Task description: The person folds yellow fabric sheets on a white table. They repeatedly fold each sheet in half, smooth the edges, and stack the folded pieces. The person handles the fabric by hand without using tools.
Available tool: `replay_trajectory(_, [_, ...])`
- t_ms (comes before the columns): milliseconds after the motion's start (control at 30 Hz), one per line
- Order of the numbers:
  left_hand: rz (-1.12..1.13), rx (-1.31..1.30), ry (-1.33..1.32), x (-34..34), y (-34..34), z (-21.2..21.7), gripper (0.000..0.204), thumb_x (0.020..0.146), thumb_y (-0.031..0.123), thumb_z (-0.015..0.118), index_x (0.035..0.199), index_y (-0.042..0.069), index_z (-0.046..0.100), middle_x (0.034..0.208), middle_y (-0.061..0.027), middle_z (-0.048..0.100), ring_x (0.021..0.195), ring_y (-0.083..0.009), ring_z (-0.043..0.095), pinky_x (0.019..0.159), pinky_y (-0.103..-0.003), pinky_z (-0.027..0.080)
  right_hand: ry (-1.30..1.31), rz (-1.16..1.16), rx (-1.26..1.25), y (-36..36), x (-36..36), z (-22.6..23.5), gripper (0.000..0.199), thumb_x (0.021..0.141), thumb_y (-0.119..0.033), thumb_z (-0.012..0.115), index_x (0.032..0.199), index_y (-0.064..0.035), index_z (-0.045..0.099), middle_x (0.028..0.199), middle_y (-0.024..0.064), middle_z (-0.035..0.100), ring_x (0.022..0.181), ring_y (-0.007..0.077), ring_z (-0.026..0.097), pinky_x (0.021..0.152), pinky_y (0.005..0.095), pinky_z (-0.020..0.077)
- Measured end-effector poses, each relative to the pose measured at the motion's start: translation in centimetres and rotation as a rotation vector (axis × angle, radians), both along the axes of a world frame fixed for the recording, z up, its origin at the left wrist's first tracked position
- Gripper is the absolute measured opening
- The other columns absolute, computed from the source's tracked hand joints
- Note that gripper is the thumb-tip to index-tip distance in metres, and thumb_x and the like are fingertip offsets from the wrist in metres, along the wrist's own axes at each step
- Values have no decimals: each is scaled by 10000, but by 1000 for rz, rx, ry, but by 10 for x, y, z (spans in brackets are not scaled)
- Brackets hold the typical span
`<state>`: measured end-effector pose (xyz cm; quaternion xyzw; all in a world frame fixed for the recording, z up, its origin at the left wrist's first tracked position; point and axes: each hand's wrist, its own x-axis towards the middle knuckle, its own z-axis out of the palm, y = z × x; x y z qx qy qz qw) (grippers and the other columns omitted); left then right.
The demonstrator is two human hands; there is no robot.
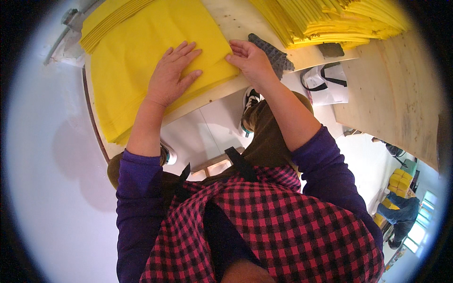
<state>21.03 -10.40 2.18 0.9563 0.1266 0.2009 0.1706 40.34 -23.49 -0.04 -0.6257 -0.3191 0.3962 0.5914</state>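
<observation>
Both Hands on the Top Yellow Sheet

Pressed flat on the top yellow sheet, palm down, fingers spread and open, gripping nothing: the left hand. Set at the near right corner of that same sheet, fingers curled at the edge: the right hand; whether anything was actually pinched between its fingertips could not be told from this view. Lay uppermost on a thick yellow stack at the near edge of the plywood table, with a second fanned pile of yellow sheets further right on the same board. Touched the right hand's far side: a dark grey textured cloth. Stood below the table edge on the pale floor: a white bag with black handles. Seen far off at lower right: another person in blue beside more yellow bundles.

Judged as smoothing or squaring the top sheet. Best done with the flat hand kept as an anchor near the middle, pressure even, so the layers beneath stayed aligned. Worth keeping the corner work light and along the edge, away from the grey cloth, to avoid a crease or a dragged second sheet
</observation>
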Motion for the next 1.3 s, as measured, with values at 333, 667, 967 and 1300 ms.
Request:
replay_trajectory(333, [-5, 15, -8, -1, 1, -1, 499, 850, 360, 601, 1264, 89, 538, 1354, -130, 488, 1303, -310, 397, 1093, -471, 267, -371, -48, -56, 9, -3, 6, 523, 812, -72, 662, 1284, 24, 459, 1238, 182, 548, 1090, 212, 577, 950, 316, 455])
replay_trajectory(667, [-2, 18, -2, 0, 0, -1, 507, 852, 372, 592, 1270, 91, 533, 1361, -127, 482, 1308, -306, 392, 1094, -473, 265, -845, -68, 135, 13, 3, 5, 230, 720, -128, 678, 950, -126, 688, 1203, 102, 579, 1138, 304, 520, 1001, 381, 399])
replay_trajectory(967, [-5, -9, -8, 1, 2, -4, 469, 870, 317, 575, 1278, 89, 528, 1362, -121, 484, 1308, -306, 393, 1093, -472, 267, -920, -85, 264, 26, 8, 8, 156, 763, -140, 687, 917, -120, 705, 1124, 91, 627, 1033, 252, 599, 910, 321, 459])
replay_trajectory(1300, [22, -74, -41, 1, 4, -9, 376, 929, 194, 469, 1274, 57, 523, 1362, -103, 490, 1314, -300, 387, 1098, -448, 264, -415, -11, -28, 10, 11, 22, 430, 808, -89, 667, 1223, -57, 561, 1152, 106, 603, 1075, 183, 575, 921, 301, 462])
